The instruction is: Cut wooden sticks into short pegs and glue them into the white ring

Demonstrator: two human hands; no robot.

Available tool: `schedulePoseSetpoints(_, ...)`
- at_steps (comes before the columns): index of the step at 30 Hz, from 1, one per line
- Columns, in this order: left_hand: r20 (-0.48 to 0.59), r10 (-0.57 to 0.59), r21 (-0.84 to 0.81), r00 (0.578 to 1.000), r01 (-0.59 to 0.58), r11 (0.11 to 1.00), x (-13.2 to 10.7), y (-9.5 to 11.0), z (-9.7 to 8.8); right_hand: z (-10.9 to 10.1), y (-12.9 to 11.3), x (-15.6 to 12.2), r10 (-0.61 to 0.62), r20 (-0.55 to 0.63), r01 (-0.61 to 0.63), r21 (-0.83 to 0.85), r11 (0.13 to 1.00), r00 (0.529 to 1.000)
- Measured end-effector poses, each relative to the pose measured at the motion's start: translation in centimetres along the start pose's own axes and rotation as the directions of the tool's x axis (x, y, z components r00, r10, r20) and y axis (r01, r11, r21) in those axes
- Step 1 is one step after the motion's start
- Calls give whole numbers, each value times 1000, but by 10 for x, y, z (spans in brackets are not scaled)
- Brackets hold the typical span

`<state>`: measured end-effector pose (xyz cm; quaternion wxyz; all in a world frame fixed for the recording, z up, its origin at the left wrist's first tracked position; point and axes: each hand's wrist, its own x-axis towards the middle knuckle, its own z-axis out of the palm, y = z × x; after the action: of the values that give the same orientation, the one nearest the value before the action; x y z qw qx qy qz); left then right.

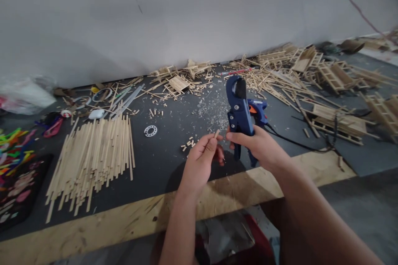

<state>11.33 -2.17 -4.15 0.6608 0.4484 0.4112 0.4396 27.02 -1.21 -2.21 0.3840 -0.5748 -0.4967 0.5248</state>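
Observation:
My right hand [260, 144] is wrapped round the handles of a blue pipe cutter [240, 112], its curved jaw pointing up. Close beside it, my left hand [202, 155] pinches a short piece of wooden stick [217, 133] between thumb and forefinger. Both hands are above the near part of the dark tabletop, left and right apart by a small gap. Just left of my left hand lies a small group of cut wooden bits [188, 144]. Behind the cutter rests a blue glue gun [258, 109] with a black cord.
A spread of long wooden sticks [96, 157] covers the left, with a white ring [150, 131] beside it. Small stick-built models [338, 76] and loose sticks fill the back right. Colourful strips [15, 149] and a dark patterned case [25, 190] lie far left. A pale wooden board [124, 217] edges the table.

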Motion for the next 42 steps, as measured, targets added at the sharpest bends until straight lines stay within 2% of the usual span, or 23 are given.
schedulePoseSetpoints(3,-108,56,56,993,-50,997,-1,0,-6,-6,1,-5,45,-23,-49,-271,961,999)
schedulePoseSetpoints(5,-158,106,90,982,-92,992,-2,-1,-9,-10,0,-10,62,12,-52,-394,918,998)
schedulePoseSetpoints(10,-190,185,141,964,-160,977,-5,-6,-14,-12,-3,-19,76,151,10,-496,868,986)
schedulePoseSetpoints(17,-205,240,237,949,-190,953,-7,-9,-17,-4,-2,-21,44,212,85,-564,821,976)
schedulePoseSetpoints(23,-242,213,321,947,-129,938,-10,-2,-16,-1,0,-21,50,223,92,-580,809,973)
schedulePoseSetpoints(29,-246,200,335,948,-110,936,-10,-2,-17,0,3,-18,52,212,83,-579,811,976)
schedulePoseSetpoints(42,-171,247,484,954,-137,864,-15,1,-19,0,1,-18,34,232,109,-573,812,972)
